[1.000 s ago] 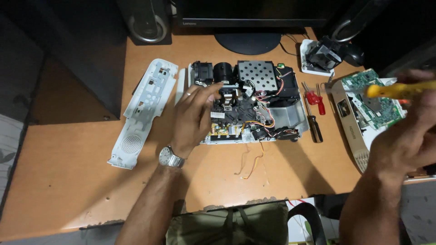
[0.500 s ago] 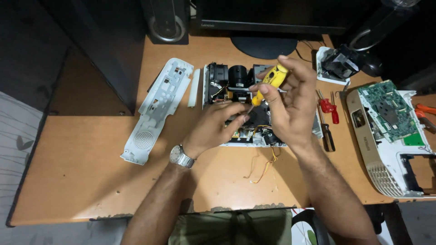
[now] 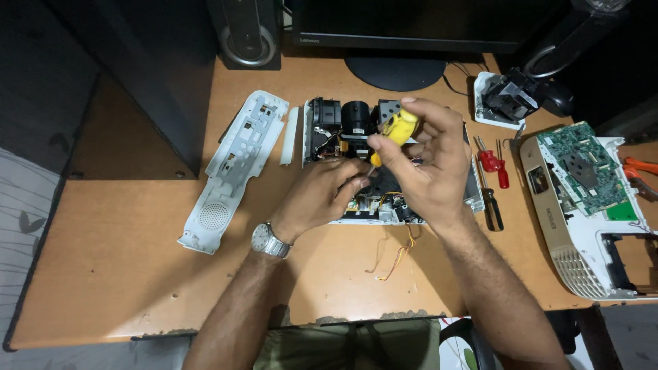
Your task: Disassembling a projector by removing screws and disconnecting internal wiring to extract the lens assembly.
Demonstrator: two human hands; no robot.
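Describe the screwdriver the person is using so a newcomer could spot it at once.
Start at the opened white device mid-desk, below the monitor stand. Above it, the right hand grips the yellow-handled screwdriver. The loose red screwdriver and black screwdriver lie untouched to the right.

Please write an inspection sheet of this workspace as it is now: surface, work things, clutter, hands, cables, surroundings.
Surface: wooden desk, front edge chipped.
Work things: opened device with black lens and fan parts; yellow-handled screwdriver.
Clutter: white cover panel; red screwdriver; second opened white casing with green circuit board; orange pliers.
Hands: left hand, wearing a wristwatch, rests on the device; right hand grips the screwdriver.
Cables: loose orange and yellow wires.
Surroundings: monitor stand, speaker.
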